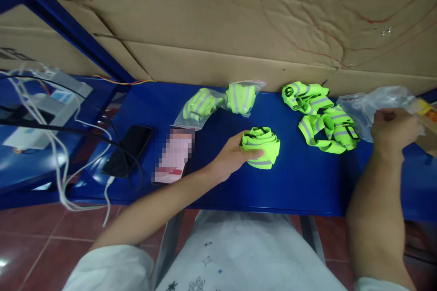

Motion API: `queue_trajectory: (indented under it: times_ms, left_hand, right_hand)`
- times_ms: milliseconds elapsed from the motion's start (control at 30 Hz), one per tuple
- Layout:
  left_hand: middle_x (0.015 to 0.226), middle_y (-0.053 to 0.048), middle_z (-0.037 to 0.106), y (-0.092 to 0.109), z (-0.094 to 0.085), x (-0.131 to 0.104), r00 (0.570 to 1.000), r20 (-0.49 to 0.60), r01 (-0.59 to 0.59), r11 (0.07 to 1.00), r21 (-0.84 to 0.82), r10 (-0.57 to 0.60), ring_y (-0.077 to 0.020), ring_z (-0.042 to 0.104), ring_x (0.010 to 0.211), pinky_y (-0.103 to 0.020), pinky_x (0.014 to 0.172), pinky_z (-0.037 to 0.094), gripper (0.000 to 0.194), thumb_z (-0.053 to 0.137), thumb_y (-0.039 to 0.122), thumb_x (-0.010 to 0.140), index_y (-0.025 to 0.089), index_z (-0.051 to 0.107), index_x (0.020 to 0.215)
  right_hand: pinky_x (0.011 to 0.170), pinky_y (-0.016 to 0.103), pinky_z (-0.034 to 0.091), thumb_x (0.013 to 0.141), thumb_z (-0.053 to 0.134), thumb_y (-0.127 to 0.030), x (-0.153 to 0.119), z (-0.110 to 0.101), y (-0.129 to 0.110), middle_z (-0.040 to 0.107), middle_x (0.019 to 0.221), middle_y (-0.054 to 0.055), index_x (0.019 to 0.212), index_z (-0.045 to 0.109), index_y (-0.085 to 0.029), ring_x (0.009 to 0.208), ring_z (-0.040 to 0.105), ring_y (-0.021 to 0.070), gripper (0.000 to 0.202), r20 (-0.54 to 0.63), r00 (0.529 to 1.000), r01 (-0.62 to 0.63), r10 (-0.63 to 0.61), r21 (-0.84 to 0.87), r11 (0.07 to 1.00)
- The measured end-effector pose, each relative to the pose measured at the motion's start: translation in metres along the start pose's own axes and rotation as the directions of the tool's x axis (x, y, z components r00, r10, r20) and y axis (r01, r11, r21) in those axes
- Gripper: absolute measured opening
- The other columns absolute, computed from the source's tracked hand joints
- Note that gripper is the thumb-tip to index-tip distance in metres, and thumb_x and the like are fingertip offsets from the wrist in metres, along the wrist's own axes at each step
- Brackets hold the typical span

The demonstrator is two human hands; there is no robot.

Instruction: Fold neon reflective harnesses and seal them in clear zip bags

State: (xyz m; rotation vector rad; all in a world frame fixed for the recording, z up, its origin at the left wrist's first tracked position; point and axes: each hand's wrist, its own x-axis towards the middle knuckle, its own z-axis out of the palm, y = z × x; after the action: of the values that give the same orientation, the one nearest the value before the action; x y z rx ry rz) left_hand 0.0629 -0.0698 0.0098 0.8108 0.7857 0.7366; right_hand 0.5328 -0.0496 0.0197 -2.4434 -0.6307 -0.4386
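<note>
In the head view my left hand (pixel 235 154) is closed round a coiled neon-yellow reflective strap (pixel 261 148) with grey stripes, held over the blue table. Its thumb presses on the front of the coil. Far to the right, my right hand (pixel 392 129) has its fingers curled at a clear plastic bag (pixel 385 97) among crumpled bags. The fingertips are partly hidden. Between the hands lie loose reflective straps (pixel 341 127), with another loose strap bundle (pixel 303 97) behind them. Two bagged straps (pixel 203 104) (pixel 241 97) rest near the back of the table.
A phone with a lit, blurred screen (pixel 173 157) lies left of my left hand. Beside it is a black phone (pixel 128 151) with a white cable. Tangled cables and a white power strip (pixel 64 93) are at far left. A cardboard wall (pixel 211 22) stands behind the blue table (pixel 290 186).
</note>
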Motion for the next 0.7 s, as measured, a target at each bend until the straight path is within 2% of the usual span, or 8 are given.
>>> queue_trajectory:
  times_ms: [67, 100, 233, 267, 367, 433, 500, 700]
  left_hand:
    - [0.118, -0.008, 0.075, -0.001, 0.0, 0.0, 1.0, 0.024, -0.007, 1.0, 0.005, 0.007, -0.0238, 0.069, 0.11, -0.038, 0.102, 0.051, 0.068, 0.1, 0.026, 0.06, 0.016, 0.067, 0.119]
    - [0.119, -0.008, 0.073, -0.001, 0.0, 0.0, 0.999, 0.036, -0.024, 1.0, 0.013, 0.023, -0.0241, 0.068, 0.111, -0.037, 0.101, 0.051, 0.069, 0.099, 0.027, 0.06, 0.016, 0.066, 0.119]
    - [0.116, -0.006, 0.069, -0.002, 0.0, -0.003, 0.986, 0.14, -0.102, 0.993, 0.064, 0.093, -0.0249, 0.069, 0.108, -0.037, 0.095, 0.054, 0.077, 0.099, 0.026, 0.062, 0.022, 0.056, 0.126]
    - [0.114, -0.006, 0.068, -0.002, 0.001, -0.004, 0.98, 0.18, -0.102, 0.992, 0.077, 0.087, -0.0245, 0.069, 0.107, -0.036, 0.093, 0.055, 0.08, 0.099, 0.025, 0.063, 0.024, 0.053, 0.129]
    - [0.113, -0.004, 0.067, -0.001, 0.001, -0.008, 0.953, 0.3, -0.059, 0.995, 0.084, 0.031, -0.0234, 0.07, 0.105, -0.038, 0.093, 0.056, 0.088, 0.098, 0.022, 0.065, 0.027, 0.045, 0.134]
    - [0.116, -0.005, 0.068, -0.002, 0.001, -0.009, 0.932, 0.363, 0.001, 0.998, 0.06, -0.023, -0.0247, 0.071, 0.107, -0.041, 0.095, 0.056, 0.092, 0.098, 0.021, 0.064, 0.028, 0.041, 0.136]
    - [0.119, -0.007, 0.068, -0.003, -0.001, -0.007, 0.924, 0.372, 0.07, 0.996, 0.062, -0.088, -0.0275, 0.071, 0.11, -0.046, 0.098, 0.055, 0.094, 0.099, 0.022, 0.062, 0.028, 0.04, 0.135]
    - [0.139, -0.013, 0.061, -0.008, -0.004, -0.003, 0.957, 0.264, 0.09, 0.989, 0.115, -0.118, -0.034, 0.059, 0.134, -0.057, 0.117, 0.043, 0.103, 0.104, 0.022, 0.05, 0.024, 0.05, 0.137]
  right_hand:
    - [0.076, 0.049, 0.04, 0.064, 0.075, 0.001, -0.011, -0.009, -0.013, 0.065, 0.069, 0.013, 0.071, 0.067, -0.018, 0.071, 0.061, 0.0279, 0.022, -0.119, 0.976, 0.191, -0.182, 0.068, 0.979]
    - [0.076, 0.047, 0.042, 0.067, 0.073, 0.0, -0.022, -0.015, -0.022, 0.066, 0.072, 0.013, 0.08, 0.07, -0.014, 0.07, 0.061, 0.0266, 0.02, -0.179, 0.932, 0.336, -0.314, 0.109, 0.935]
    - [0.073, 0.04, 0.047, 0.09, 0.068, -0.02, -0.105, -0.045, -0.062, 0.069, 0.091, 0.015, 0.11, 0.07, -0.011, 0.072, 0.062, 0.023, 0.022, -0.242, 0.687, 0.727, -0.686, 0.259, 0.636]
    - [0.074, 0.037, 0.048, 0.093, 0.069, -0.024, -0.13, -0.052, -0.071, 0.07, 0.091, 0.011, 0.109, 0.071, -0.016, 0.073, 0.062, 0.0209, 0.018, -0.222, 0.604, 0.789, -0.765, 0.3, 0.536]
    - [0.076, 0.034, 0.05, 0.097, 0.067, -0.02, -0.191, -0.067, -0.09, 0.071, 0.089, 0.005, 0.111, 0.07, -0.021, 0.078, 0.063, 0.0195, 0.015, -0.177, 0.245, 0.891, -0.953, 0.43, 0.149]
    - [0.074, 0.032, 0.049, 0.098, 0.065, -0.016, -0.211, -0.071, -0.097, 0.069, 0.087, 0.003, 0.113, 0.069, -0.02, 0.078, 0.063, 0.0181, 0.016, -0.159, 0.104, 0.876, -0.982, 0.482, 0.015]
    - [0.072, 0.032, 0.048, 0.098, 0.065, -0.013, -0.216, -0.07, -0.099, 0.069, 0.087, 0.003, 0.113, 0.068, -0.018, 0.077, 0.062, 0.0173, 0.016, -0.152, 0.045, 0.859, -0.987, 0.51, -0.04]
    - [0.079, 0.037, 0.049, 0.099, 0.064, -0.016, -0.212, -0.07, -0.099, 0.071, 0.108, 0.012, 0.106, 0.068, -0.015, 0.096, 0.066, 0.0252, 0.009, -0.137, -0.006, 0.911, -0.991, 0.409, -0.062]
